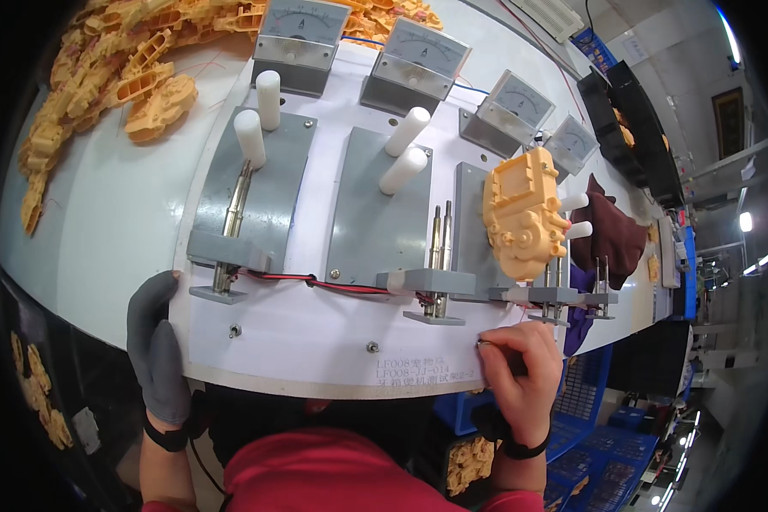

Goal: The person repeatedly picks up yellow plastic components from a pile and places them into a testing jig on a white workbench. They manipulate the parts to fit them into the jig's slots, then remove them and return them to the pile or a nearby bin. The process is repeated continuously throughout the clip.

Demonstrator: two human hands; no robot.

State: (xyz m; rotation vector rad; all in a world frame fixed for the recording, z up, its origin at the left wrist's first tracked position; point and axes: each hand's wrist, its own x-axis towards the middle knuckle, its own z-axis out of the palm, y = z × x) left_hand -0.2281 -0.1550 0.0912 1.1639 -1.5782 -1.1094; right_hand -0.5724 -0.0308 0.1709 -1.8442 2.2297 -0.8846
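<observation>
Our right hand (520, 367) has its grip closed on a small toggle at the white board's (316, 341) near edge; our gloved left hand (155, 341) lies open on the near-left corner. The yellow casing (522, 213) sits on the right-hand fixture: we'd flip gently, steadying the board.

Bare white board (316, 341) lies open along the near edge between the left hand (155, 346) and right hand (520, 375), while beyond it wires (333, 284), grey brackets (422, 280), probes (441, 243) and white handles (405, 152) crowd the jig.
</observation>
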